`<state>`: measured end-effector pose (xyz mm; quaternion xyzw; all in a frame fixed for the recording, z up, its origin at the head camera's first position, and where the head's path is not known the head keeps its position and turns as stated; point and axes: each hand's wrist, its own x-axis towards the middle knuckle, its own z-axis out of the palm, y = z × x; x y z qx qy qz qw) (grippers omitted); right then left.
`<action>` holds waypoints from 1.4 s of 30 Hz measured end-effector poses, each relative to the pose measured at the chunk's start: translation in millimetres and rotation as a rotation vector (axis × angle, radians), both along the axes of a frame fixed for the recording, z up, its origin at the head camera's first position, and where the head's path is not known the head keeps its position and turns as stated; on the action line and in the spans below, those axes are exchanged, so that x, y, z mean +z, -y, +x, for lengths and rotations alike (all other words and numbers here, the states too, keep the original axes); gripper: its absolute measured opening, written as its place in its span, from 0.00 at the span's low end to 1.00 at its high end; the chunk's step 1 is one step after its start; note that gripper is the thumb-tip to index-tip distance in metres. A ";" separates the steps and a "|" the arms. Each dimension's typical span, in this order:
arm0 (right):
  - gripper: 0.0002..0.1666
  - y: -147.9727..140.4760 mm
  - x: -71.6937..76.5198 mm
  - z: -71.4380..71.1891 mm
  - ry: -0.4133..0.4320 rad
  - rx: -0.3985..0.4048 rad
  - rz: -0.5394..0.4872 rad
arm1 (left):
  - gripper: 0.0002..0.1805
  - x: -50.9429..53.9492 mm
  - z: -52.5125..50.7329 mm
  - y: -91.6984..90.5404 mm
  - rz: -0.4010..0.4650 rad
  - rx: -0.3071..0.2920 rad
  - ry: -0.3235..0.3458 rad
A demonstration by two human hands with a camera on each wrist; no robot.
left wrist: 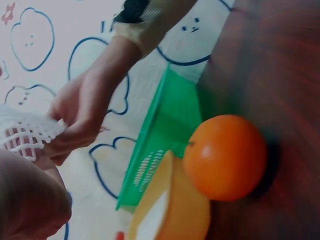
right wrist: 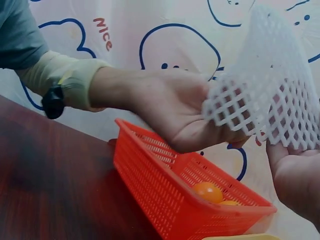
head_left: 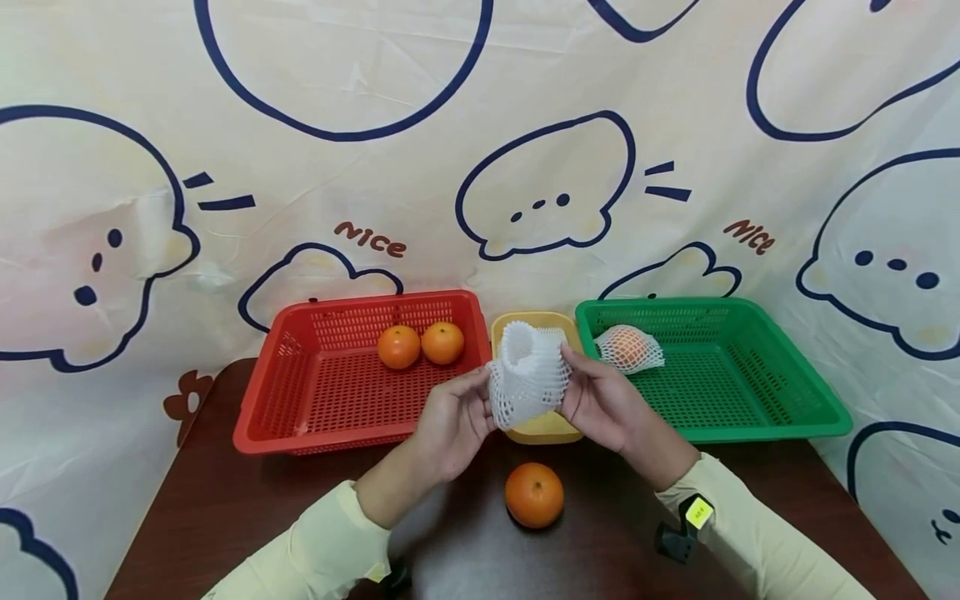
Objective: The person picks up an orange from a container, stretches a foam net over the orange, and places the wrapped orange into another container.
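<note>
A white foam net sleeve (head_left: 528, 379) is held up between both hands, above the small yellow basket. My left hand (head_left: 455, 417) pinches its left side, and my right hand (head_left: 603, 400) grips its right edge. In the right wrist view the mesh of the foam net (right wrist: 270, 90) spreads between the two hands. A bare orange (head_left: 534, 495) sits on the dark table below the hands; in the left wrist view this orange (left wrist: 225, 157) appears large beside the yellow basket (left wrist: 192, 205).
The red basket (head_left: 251, 417) at the left holds two oranges (head_left: 420, 345). In the green basket (head_left: 750, 433) at the right lies a fruit in a white foam net (head_left: 630, 348). Between them stands the yellow basket (head_left: 543, 432). A patterned cloth (head_left: 420, 192) hangs behind the table (head_left: 615, 533).
</note>
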<state>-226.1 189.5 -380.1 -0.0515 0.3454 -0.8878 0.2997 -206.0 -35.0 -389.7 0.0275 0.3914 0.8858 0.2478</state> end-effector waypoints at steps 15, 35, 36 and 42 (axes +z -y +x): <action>0.18 -7.6 -8.3 11.1 -0.056 0.082 0.095 | 0.14 6.6 1.2 -0.6 -0.005 0.133 0.022; 0.20 -23.3 -36.9 30.2 -0.091 0.104 0.215 | 0.14 -33.6 40.6 -26.6 -0.498 0.208 -0.013; 0.20 -22.9 -39.3 31.7 -0.088 0.106 0.243 | 0.14 -35.1 42.8 -27.7 -0.531 0.220 -0.013; 0.21 -20.1 -53.1 45.2 -0.043 0.087 0.439 | 0.15 -44.3 49.4 -27.3 -0.690 0.263 -0.015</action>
